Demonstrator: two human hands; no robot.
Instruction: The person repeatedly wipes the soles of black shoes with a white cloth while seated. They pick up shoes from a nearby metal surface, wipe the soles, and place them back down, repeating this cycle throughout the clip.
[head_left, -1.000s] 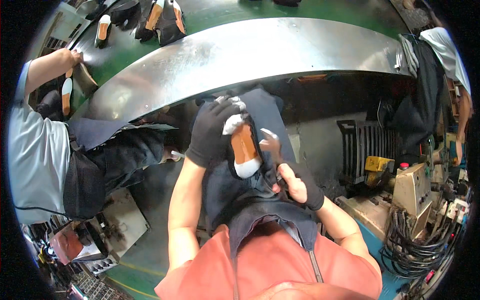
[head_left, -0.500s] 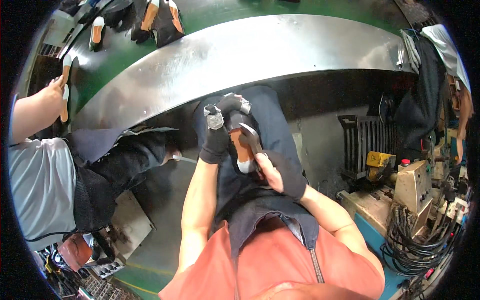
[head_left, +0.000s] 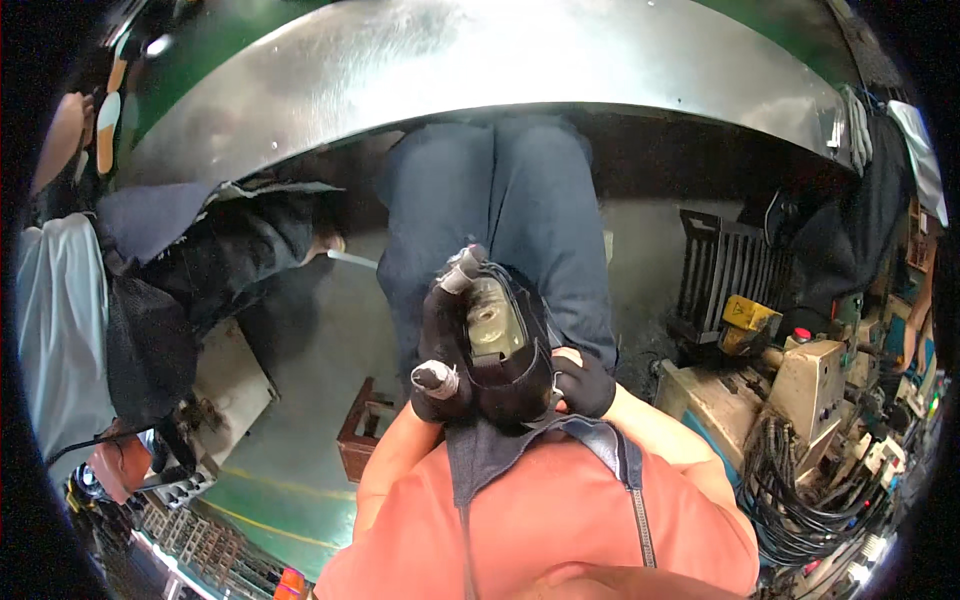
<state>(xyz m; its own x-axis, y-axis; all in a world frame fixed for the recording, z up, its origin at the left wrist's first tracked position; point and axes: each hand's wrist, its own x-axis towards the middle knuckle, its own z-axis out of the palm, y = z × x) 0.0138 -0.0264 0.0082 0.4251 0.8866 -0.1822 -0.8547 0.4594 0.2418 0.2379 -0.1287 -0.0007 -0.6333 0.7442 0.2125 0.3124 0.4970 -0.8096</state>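
Observation:
A black shoe [head_left: 514, 403] is held close to my waist, above my lap, with its opening facing up. Inside the opening shows a pale yellow-green shoe last [head_left: 492, 318]. My left hand [head_left: 447, 345], in a black fingerless glove with tape around its fingertips, grips the shoe along its left side. At the shoe's right side is my right hand [head_left: 583, 383], also gloved, with its fingers curled in. A small metallic glint shows beside these fingers, but what they hold is mostly hidden by the shoe. The shoe's sole is out of sight underneath.
Ahead stands a metal-edged bench [head_left: 480, 70] with a green top. At left another person's hand [head_left: 65, 140] is beside an insole-shaped piece [head_left: 107, 133]. A brown wooden stool [head_left: 362, 440] stands left of me. To my right are a beige machine [head_left: 815, 380] and bundled black cables [head_left: 760, 480].
The shoe has been turned from sole up to opening up and drawn toward my waist. The hammer, earlier in my right hand against the sole, is no longer clearly visible. The view has shifted.

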